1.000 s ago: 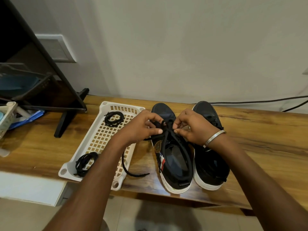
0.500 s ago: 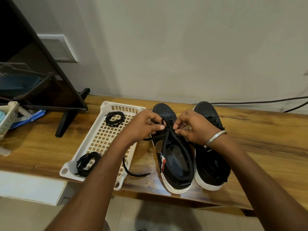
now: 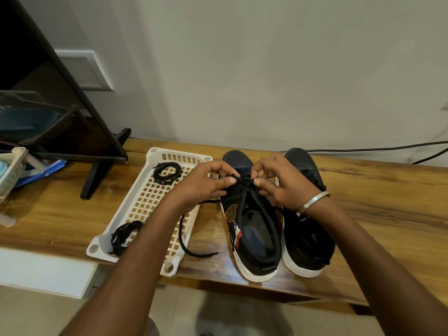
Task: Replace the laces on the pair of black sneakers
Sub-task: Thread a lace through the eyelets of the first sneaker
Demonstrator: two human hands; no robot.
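Head view, looking down at a wooden bench (image 3: 378, 202) against a pale wall.

Standing side by side on the bench, toes toward the wall: a pair of black sneakers with white soles, the left sneaker (image 3: 252, 229) touching the right sneaker (image 3: 308, 236).

Hovering over the left sneaker's eyelet area: left hand (image 3: 206, 183) and right hand (image 3: 283, 183), fingers of both curled and pinching a black lace (image 3: 244, 190) at a crossing point, thumbs nearly meeting. Trailing from under the left hand: one loose lace end (image 3: 191, 248), running down across the tray's corner and lying on the wood beside the left sneaker. Showing on the right wrist: a silver bangle (image 3: 312, 202).

Sitting just beside the left sneaker, on its left: a white slotted tray (image 3: 150, 200). Lying in the tray's far end: a coiled black lace (image 3: 167, 172). Lying in its near end: a second bundled black lace (image 3: 124, 235), looser, partly hidden by the left forearm.

Standing further left: a dark monitor on a stand (image 3: 97, 175). Running along the wall at right: black cables (image 3: 378, 149).
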